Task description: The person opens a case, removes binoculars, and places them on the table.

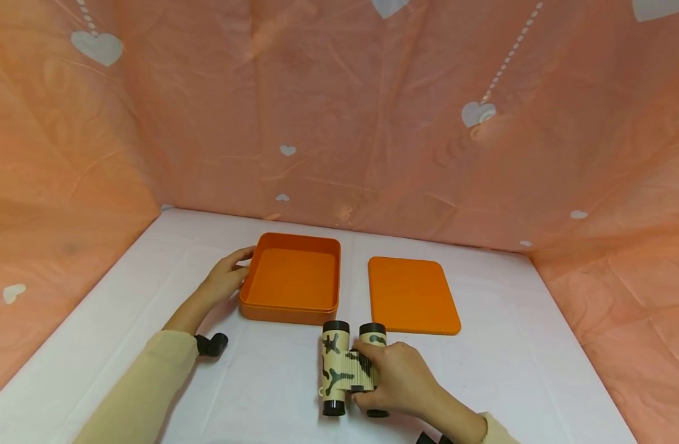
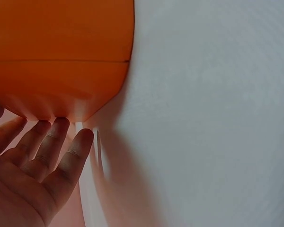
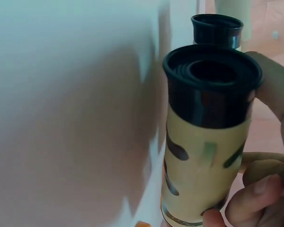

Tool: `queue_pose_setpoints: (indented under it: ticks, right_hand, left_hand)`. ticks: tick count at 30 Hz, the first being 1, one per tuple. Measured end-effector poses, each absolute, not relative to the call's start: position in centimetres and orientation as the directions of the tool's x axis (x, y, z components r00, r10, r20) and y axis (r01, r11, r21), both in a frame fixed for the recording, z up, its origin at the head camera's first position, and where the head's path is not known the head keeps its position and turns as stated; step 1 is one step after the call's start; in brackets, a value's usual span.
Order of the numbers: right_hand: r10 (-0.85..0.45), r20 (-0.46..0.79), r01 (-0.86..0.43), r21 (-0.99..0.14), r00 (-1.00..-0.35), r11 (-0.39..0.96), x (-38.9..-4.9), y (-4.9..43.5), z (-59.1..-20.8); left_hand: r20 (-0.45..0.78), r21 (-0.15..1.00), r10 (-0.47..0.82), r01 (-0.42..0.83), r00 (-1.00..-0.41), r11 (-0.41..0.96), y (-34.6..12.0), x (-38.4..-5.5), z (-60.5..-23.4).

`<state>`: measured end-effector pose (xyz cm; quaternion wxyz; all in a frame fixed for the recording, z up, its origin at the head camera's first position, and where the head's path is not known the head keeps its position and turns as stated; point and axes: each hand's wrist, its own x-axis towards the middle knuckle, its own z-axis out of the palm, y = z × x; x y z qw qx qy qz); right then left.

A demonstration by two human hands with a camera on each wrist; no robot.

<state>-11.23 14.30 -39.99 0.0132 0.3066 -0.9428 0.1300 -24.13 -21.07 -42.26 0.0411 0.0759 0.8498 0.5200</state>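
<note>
Binoculars (image 1: 335, 364) in cream with dark camouflage blotches and black ends are in my right hand (image 1: 403, 377), which grips the right barrel in the head view. Up close in the right wrist view, a black-rimmed end of the binoculars (image 3: 208, 156) shows, with thumb and fingers around the barrel. An orange box (image 1: 295, 280) without its cover stands to the left, its inside bare. My left hand (image 1: 228, 277) is at the box's left side. Its fingertips (image 2: 61, 124) touch the side wall in the left wrist view, fingers fairly straight.
A flat orange lid (image 1: 414, 296) lies right of the box, just beyond the binoculars. White cloth (image 1: 517, 370) covers the table. Peach curtains with white hearts (image 1: 339, 111) enclose the back and both sides. A black wrist camera (image 1: 213, 344) sits at the left cuff.
</note>
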Motion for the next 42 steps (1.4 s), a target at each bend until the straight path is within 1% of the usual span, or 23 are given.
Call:
queue_pose_setpoints:
  ticks: [17,25,33,39,42]
  right_hand:
    - [-0.576,0.042,-0.567,-0.249,-0.816,0.785,-11.6,14.0,-41.3]
    - [-0.576,0.008,-0.557,-0.268,-0.817,0.786,-11.8,13.9,-41.4]
    - [-0.579,-0.035,-0.555,-0.245,-0.815,0.795,-11.8,13.8,-41.0]
    - [-0.582,-0.091,-0.556,-0.21,-0.808,0.805,-11.5,13.8,-40.2]
    - [-0.595,-0.118,-0.558,-0.242,-0.795,0.794,-11.7,14.1,-39.6]
  left_hand:
    - [-0.05,0.885,0.167,0.034,-0.985,0.465,-21.5,-23.8,-42.3]
    - [0.016,0.874,0.174,0.099,-0.985,0.476,-21.6,-23.8,-42.4]
    - [-0.058,0.878,0.162,0.027,-0.985,0.477,-21.5,-23.7,-42.4]
    - [-0.067,0.85,0.143,0.019,-0.987,0.527,-21.1,-23.5,-42.5]
    - [-0.049,0.813,0.137,0.04,-0.989,0.58,-21.0,-23.5,-42.8]
